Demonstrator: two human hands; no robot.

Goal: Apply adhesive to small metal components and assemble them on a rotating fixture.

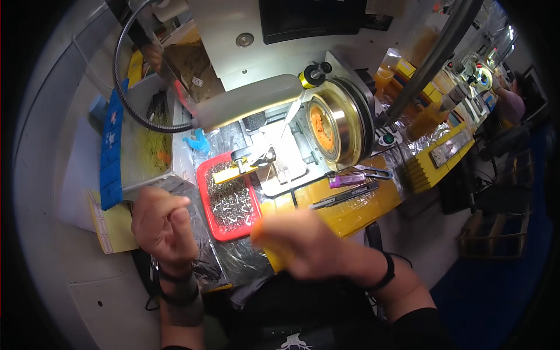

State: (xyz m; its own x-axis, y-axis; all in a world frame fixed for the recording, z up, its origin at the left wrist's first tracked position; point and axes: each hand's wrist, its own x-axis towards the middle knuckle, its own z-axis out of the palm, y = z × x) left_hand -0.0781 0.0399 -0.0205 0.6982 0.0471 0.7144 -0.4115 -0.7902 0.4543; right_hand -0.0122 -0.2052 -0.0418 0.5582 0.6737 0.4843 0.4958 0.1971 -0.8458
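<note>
My left hand (165, 226) is raised at the left of the red tray, its fingers curled in and the thumb close to the index finger. Whatever sits in that pinch, if anything, is too small to see. My right hand (306, 242) is in front of the tray's right corner, fingers closed and blurred by motion. Orange colour shows at its fingertips; I cannot make out what it is. The red tray (219, 236) holds many small silvery metal pieces (233, 205). A yellow bar-shaped holder (233, 174) with a dark metal part lies across its far end.
Behind the tray stands a machine with a round metal drum (345, 125) and orange material inside. A tubular lamp (254, 102) hangs over it. A purple lighter (346, 180) and a black utility knife (350, 194) lie on the yellow mat (373, 207). A white box (179, 149) stands left.
</note>
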